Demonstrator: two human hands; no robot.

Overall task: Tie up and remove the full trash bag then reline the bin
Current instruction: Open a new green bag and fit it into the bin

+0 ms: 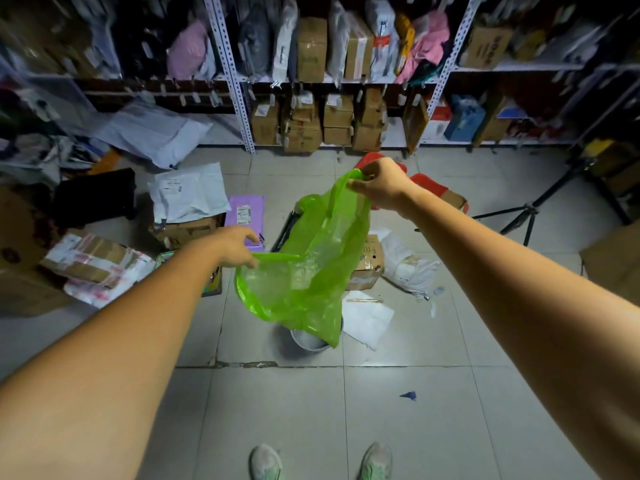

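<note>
A thin, see-through green bag (311,271) hangs in the air between my hands, its mouth spread open. My left hand (239,247) pinches the bag's near-left handle. My right hand (379,185) grips the far handle and holds it higher. Under the bag's lower tip a small grey bin (306,341) stands on the tiled floor; only part of its rim shows, the rest is hidden by the bag.
Cardboard boxes (367,265), white parcels (408,268) and a purple mailer (244,213) lie on the floor around the bin. Metal shelving (239,98) full of packages lines the back wall. A black tripod (530,213) stands at right. My two shoes (266,462) are at the bottom edge.
</note>
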